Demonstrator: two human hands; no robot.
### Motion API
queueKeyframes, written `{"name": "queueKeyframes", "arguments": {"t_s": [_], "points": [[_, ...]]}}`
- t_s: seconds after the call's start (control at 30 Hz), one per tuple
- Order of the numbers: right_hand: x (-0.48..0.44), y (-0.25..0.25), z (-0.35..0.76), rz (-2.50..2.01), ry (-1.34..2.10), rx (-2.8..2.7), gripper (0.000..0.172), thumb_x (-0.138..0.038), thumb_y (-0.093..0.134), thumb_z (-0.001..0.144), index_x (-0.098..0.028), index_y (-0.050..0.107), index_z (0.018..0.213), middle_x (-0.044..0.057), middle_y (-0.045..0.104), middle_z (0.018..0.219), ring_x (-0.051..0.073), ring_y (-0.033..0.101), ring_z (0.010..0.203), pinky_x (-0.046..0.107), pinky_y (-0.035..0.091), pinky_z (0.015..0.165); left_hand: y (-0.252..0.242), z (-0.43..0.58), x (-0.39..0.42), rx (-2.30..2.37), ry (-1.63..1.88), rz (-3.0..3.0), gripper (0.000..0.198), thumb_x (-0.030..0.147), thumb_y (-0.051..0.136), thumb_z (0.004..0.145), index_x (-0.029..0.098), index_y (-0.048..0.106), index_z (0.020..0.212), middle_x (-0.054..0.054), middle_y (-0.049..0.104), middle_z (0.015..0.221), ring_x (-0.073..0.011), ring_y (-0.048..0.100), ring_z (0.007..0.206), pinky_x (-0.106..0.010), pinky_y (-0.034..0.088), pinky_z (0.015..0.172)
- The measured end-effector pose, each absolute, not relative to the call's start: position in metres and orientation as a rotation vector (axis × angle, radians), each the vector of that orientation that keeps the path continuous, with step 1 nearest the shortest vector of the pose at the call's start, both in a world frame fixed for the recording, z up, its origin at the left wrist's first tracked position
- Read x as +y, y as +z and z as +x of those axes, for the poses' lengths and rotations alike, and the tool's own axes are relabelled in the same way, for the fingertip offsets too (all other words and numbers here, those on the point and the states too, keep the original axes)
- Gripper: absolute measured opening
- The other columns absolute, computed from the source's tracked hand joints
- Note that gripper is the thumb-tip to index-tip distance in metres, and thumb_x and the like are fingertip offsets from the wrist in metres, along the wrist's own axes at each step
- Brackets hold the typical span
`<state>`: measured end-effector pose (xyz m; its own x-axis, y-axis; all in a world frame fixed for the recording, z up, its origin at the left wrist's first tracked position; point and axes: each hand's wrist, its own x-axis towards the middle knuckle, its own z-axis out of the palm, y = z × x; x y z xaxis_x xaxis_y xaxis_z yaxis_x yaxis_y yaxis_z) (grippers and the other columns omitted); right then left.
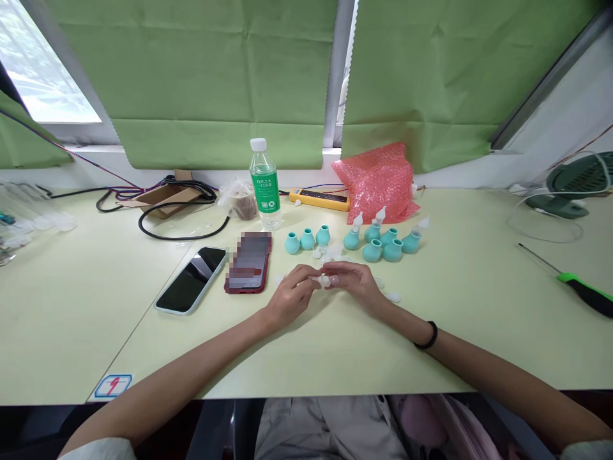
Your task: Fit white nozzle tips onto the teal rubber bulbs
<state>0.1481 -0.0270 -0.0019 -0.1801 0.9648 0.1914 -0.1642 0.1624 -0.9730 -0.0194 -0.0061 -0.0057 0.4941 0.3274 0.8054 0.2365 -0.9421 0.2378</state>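
Translucent plastic by its look, the small piece [325, 281] sits between both hands over the table [335, 358]; it is probably light, fairly stiff and slick, best pinched at its ends. The left hand [293, 292] pinches one end, nearly closed; the right hand [358, 286], fingers curved, closes on the other. Just beyond are white bits [328, 253] and teal bulbs [393, 250], likely easy to tip. Phones [191, 281] limit the left; room runs right toward the screwdriver [587, 294] and nearer, to the table's front edge.
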Motion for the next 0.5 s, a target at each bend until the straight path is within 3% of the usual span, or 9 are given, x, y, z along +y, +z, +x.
{"name": "queueKeyframes", "arguments": {"t_s": [0.2, 0.37, 0.5], "points": [[-0.028, -0.004, 0.147, -0.916, 1.479, -1.34, 0.024, -0.027, 0.063, 0.062, -0.015, 0.062, 0.083, 0.003, 0.062, 0.069, 0.013, 0.057, 0.06, 0.033, 0.051, 0.061, -0.012, -0.021, -0.005, 0.389, 1.434, 2.815, 0.018, 0.0, 0.04, 0.072, 0.017, 0.046, 0.072, -0.005, 0.051, 0.084, -0.0157, 0.046, 0.089, -0.026, 0.046, 0.063], [-0.03, 0.001, 0.148, -0.95, 1.25, -1.36, 0.023, -0.026, 0.065, 0.059, -0.016, 0.063, 0.079, 0.001, 0.059, 0.066, 0.012, 0.056, 0.055, 0.03, 0.051, 0.057, -0.007, -0.021, -0.01, 0.523, 1.396, 2.795, 0.018, 0.005, 0.042, 0.072, 0.018, 0.048, 0.083, -0.007, 0.049, 0.089, -0.0173, 0.045, 0.091, -0.029, 0.045, 0.067], [-0.032, 0.001, 0.148, -0.928, 1.057, -1.382, 0.026, -0.022, 0.067, 0.057, -0.017, 0.063, 0.082, 0.003, 0.058, 0.074, 0.013, 0.054, 0.066, 0.028, 0.05, 0.058, -0.001, -0.021, -0.012, 0.721, 1.337, 2.496, 0.027, 0.015, 0.05, 0.069, 0.016, 0.045, 0.096, -0.009, 0.049, 0.096, -0.0178, 0.047, 0.09, -0.032, 0.045, 0.071]]}}
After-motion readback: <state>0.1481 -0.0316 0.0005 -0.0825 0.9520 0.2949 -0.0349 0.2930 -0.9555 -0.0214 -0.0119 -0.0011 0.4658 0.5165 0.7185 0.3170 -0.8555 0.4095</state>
